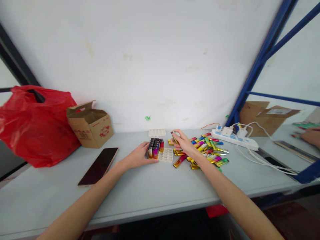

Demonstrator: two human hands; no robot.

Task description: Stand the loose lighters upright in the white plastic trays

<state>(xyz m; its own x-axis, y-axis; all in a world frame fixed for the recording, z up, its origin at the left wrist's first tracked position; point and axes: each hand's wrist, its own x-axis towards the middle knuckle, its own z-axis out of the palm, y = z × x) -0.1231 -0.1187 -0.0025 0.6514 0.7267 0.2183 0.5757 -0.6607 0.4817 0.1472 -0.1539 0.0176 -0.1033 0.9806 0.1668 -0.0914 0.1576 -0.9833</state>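
Slim, shiny tubes with dark tops [155, 148], coloured red, purple, orange and silvery white, stand upright in close rows on the left part of a pale moulded tray with round hollows [168, 155], near the middle of our grey bench [150, 191]. Bare hollows show on the tray's right part.

Our left hand [140, 156] curves around the left side of these tubes, its thumb reaching along their front; we cannot tell whether it grips them or the tray. Our right hand [182, 141] pinches a small shiny greenish piece [174, 136] between thumb and fingers, raised just right of the tubes.

Below and to the right of that hand, a loose heap of glossy metallic pieces in gold, red, green, purple and blue [207, 150] lies flat, many overlapping. A second pale tray [157, 132] sits behind the upright tubes, near the white wall [155, 66].

Further left we see a dark-screened phone [99, 166], an open brown cardboard box with red print [91, 128] and a bulging red plastic bag [37, 126]. Beyond the heap, a white power strip [235, 138] holds plugs and cables beside a blue metal frame [252, 76]. Past it are another cardboard box [267, 118] and, at the right edge, another person's hand [311, 136].
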